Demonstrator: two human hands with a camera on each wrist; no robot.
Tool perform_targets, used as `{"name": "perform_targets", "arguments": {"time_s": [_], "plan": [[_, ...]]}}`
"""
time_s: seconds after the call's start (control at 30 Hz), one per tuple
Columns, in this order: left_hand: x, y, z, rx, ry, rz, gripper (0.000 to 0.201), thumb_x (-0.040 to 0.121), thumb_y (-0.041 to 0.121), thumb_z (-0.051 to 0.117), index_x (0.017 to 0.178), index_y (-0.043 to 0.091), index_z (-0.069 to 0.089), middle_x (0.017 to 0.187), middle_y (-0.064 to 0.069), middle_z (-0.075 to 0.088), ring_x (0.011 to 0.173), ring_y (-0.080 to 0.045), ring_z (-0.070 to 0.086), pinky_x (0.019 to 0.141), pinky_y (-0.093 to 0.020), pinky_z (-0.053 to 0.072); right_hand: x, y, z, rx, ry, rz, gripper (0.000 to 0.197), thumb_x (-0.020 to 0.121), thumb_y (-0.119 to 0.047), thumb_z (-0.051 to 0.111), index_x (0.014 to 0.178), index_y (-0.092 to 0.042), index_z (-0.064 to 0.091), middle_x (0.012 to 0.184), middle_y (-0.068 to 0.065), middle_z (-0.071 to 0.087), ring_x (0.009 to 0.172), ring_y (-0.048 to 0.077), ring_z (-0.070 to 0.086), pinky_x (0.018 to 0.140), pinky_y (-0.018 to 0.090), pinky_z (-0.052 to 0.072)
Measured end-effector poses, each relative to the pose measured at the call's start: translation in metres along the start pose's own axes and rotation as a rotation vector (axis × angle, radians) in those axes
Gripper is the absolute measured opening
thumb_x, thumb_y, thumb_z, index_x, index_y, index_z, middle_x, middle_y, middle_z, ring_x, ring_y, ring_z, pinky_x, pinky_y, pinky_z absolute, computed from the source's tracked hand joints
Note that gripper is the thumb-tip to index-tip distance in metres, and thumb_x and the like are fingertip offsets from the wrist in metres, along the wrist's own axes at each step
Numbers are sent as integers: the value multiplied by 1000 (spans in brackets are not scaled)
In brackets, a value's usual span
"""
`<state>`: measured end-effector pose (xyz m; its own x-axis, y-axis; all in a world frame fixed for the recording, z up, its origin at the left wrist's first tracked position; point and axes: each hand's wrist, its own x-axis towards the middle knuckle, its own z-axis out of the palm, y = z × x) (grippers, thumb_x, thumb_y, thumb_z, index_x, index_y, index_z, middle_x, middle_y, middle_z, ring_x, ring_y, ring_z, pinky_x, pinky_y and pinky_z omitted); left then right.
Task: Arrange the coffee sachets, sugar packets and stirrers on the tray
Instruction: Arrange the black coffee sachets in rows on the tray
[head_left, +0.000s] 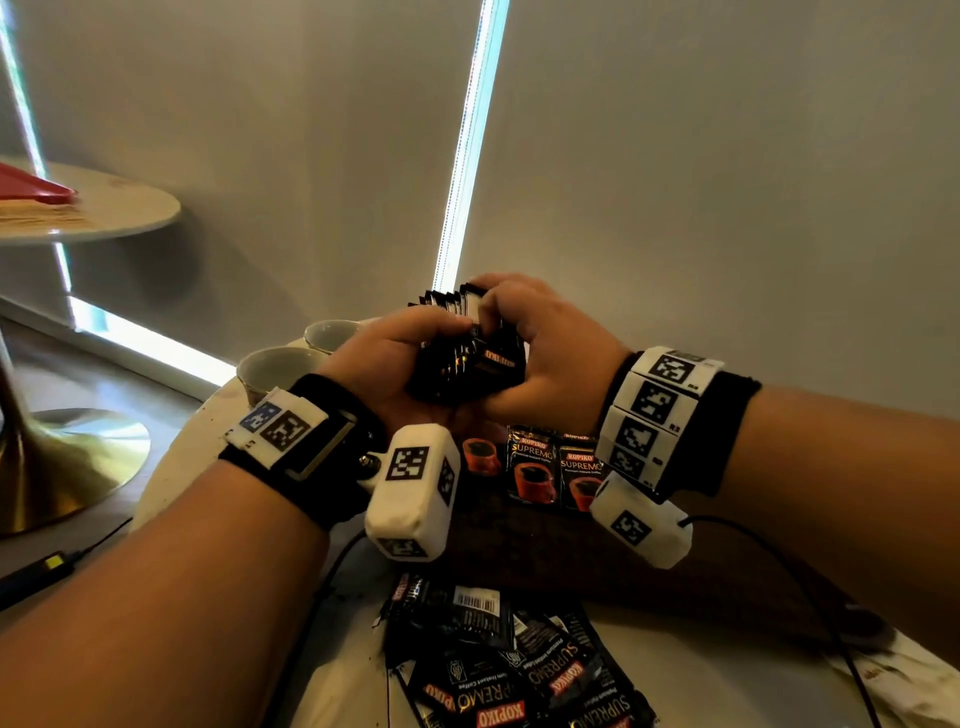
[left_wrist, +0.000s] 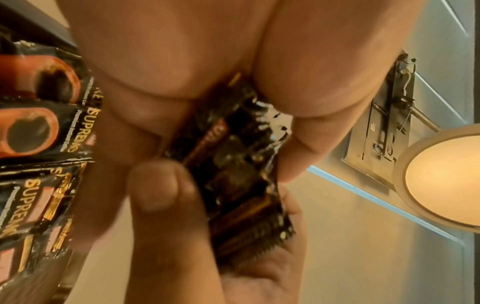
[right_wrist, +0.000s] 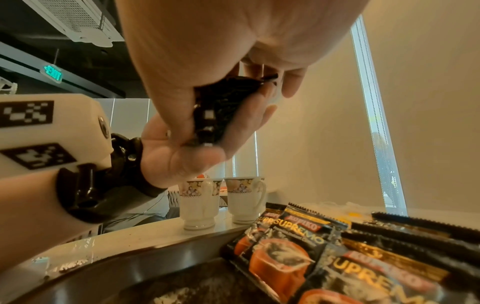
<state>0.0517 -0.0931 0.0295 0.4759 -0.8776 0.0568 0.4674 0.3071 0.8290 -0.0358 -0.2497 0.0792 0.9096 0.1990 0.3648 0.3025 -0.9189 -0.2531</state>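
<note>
Both hands hold one stack of black coffee sachets (head_left: 467, 358) on edge, above the far side of a dark tray (head_left: 519, 551). My left hand (head_left: 400, 358) cups the stack from the left and below. My right hand (head_left: 540, 353) grips it from the right, fingers over its top edge. Close up, the stack (left_wrist: 233, 164) sits between both hands, as it does in the right wrist view (right_wrist: 221, 111). Several sachets (head_left: 532, 467) lie face up in a row on the tray (right_wrist: 130, 267). Loose sachets (head_left: 498, 665) are piled on the table nearer to me.
Two white patterned cups (head_left: 275, 366) (head_left: 330, 332) stand on the table's far left edge, close to my left hand. A black cable (head_left: 810, 587) runs across the table on the right. Pale wrappers (head_left: 909, 675) lie at the right edge.
</note>
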Motion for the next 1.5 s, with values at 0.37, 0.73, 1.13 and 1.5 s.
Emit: {"name": "perform_targets", "arguments": {"time_s": [0.37,0.73,1.13,1.5], "plan": [[5,2,-9,-70,118,115,51,78,19,52,128,9,55,95,-14,69,77,-24,70,66,-36,59,-13,13,-4,-109,72,-96,42,92,-28,69,134,-27,63,143,-4,54,141,13,36,112,24,26],[8,-2,-9,6,300,77,52,70,18,60,121,6,59,108,-14,58,82,-21,62,60,-34,57,-7,17,-14,125,335,135,12,102,-18,51,103,-28,59,88,-5,67,80,13,65,75,35,57],[4,-6,1,146,140,81,42,78,12,63,120,6,62,94,-13,71,81,-25,70,68,-36,59,-6,8,-3,129,237,208,25,92,-36,67,113,-28,57,103,-9,62,89,5,61,74,21,52],[3,-5,2,120,104,53,31,87,13,51,116,6,60,86,-13,71,73,-25,71,63,-37,60,-11,9,-9,-111,-20,-27,46,69,-43,84,103,-26,59,128,-11,43,118,8,44,97,22,42]]}}
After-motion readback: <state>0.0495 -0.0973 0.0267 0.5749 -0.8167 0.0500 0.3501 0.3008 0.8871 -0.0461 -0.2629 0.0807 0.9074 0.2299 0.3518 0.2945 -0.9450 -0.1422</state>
